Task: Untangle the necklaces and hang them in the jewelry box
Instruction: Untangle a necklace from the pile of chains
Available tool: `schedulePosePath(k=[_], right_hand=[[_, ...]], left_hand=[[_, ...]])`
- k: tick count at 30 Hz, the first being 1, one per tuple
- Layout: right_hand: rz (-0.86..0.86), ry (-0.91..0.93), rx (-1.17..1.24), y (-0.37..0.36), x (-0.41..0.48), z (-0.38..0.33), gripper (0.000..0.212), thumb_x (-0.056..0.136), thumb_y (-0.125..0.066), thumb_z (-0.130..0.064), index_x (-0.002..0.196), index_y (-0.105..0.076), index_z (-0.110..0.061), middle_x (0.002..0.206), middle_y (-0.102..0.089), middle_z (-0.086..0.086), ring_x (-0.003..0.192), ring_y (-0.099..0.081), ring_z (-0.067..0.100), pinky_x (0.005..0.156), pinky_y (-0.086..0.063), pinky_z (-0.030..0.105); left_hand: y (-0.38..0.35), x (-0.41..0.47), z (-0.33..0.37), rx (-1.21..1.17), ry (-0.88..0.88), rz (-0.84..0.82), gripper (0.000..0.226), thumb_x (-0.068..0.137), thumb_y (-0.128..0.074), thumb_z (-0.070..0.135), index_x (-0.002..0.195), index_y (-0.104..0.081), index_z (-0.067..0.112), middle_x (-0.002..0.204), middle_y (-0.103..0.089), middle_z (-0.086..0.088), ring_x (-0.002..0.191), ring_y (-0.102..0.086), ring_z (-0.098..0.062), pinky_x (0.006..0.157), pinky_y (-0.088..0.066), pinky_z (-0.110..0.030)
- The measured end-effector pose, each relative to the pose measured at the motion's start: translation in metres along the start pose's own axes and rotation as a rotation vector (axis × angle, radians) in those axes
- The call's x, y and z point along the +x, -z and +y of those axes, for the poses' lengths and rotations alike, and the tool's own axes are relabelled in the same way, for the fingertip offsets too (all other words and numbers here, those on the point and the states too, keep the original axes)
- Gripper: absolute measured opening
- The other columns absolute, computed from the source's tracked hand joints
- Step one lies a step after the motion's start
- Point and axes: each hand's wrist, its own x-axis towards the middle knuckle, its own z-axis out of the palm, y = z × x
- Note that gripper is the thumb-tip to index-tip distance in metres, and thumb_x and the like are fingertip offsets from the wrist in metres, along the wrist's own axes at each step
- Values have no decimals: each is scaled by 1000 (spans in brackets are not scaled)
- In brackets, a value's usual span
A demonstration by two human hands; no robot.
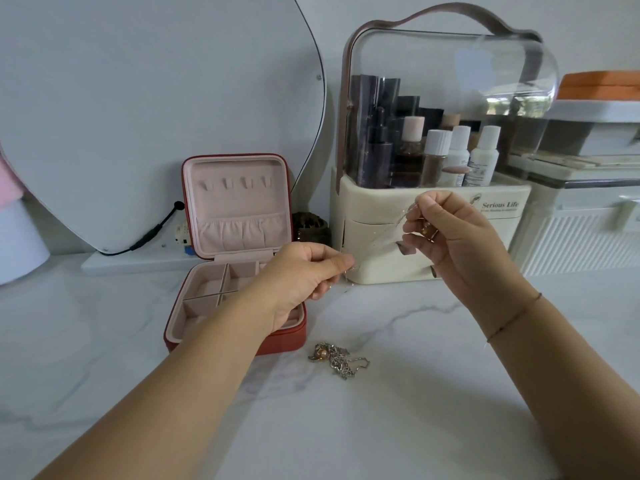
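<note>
Necklaces (337,360) are seen in a tangled heap on the marble table (433,393), near the front right corner of the open red jewelry box (284,341), whose lid is stood upright. One thin silver chain (401,218) is held up above the table and stretched between both hands. Its lower end is pinched by the left hand (304,271) between thumb and forefinger. Its upper end is pinched by the right hand (446,233), in whose curled fingers a small gold piece is also held. A cosmetics case (433,199) is seen behind the hands.
</note>
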Motion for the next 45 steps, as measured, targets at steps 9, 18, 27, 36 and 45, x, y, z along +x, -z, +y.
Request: schedulePosePath(k=[9,18,27,36,45], right_hand=[[5,55,-87,0,0,3,17,97,-49,-10,83,-58,-13,77,-66,-2,73,-58,12,70,-50,22],[19,76,-127,-3,0,6,14,97,-50,-8,84,-57,-7,73,-64,2,67,-54,16,66,-46,30],[2,21,-62,-7,-3,1,15,99,-47,-11,85,-53,-10,79,-62,4,59,-61,16,50,-47,23],[-23,79,-195,-9,-6,1,14,97,-50,-7,84,-53,-8,71,-59,2,42,-41,11,39,-35,21],[80,181,-365,-11,-9,-5,5,85,-68,-11,82,-69,-14,61,-63,-8,50,-51,2,52,-44,11]], left_hand=[[-1,2,-1,-12,-8,111,21,91,-61,17,72,-60,9,54,-57,3,41,-48,-3,42,-36,-14],[0,1,1,20,-62,225,18,96,-54,17,85,-57,4,68,-58,-5,45,-60,-11,37,-37,-17],[-1,1,2,64,-78,232,15,97,-50,12,91,-58,2,74,-59,-8,42,-58,-9,37,-41,-18],[-1,5,-1,126,-49,315,18,100,-45,21,88,-54,12,77,-66,2,35,-43,-8,42,-36,-21],[5,6,-1,174,-145,412,21,97,-51,22,80,-59,13,64,-62,5,39,-35,-8,41,-29,-21]])
